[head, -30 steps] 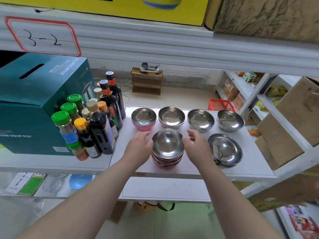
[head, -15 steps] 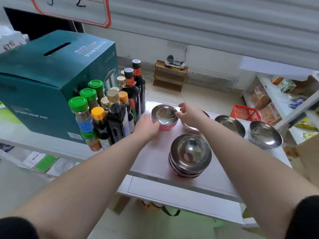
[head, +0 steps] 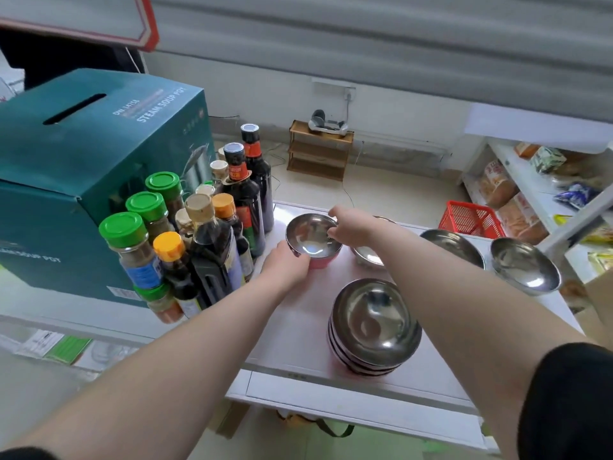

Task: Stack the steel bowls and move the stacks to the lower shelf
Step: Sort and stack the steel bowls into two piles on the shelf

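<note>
— Centre of frame, white shelf (head: 298, 333): what is listed?
— Item one: pink-sided steel bowl (head: 313, 240), gripped at both rims. Left hand (head: 288, 264) closed on the near-left edge; right hand (head: 353, 225) pinching the far-right rim.
— Below it?
— Item two: stack of steel bowls (head: 374, 327), lower centre, untouched.
— Right side?
— Two single bowls (head: 524, 265), apart. Left side: sauce bottles (head: 212, 234) and a teal box (head: 83, 167).

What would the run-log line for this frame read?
phase: picking next bowl | left hand + right hand: gripping pink-sided bowl | stack: on shelf front | loose bowls: remain at right
</note>
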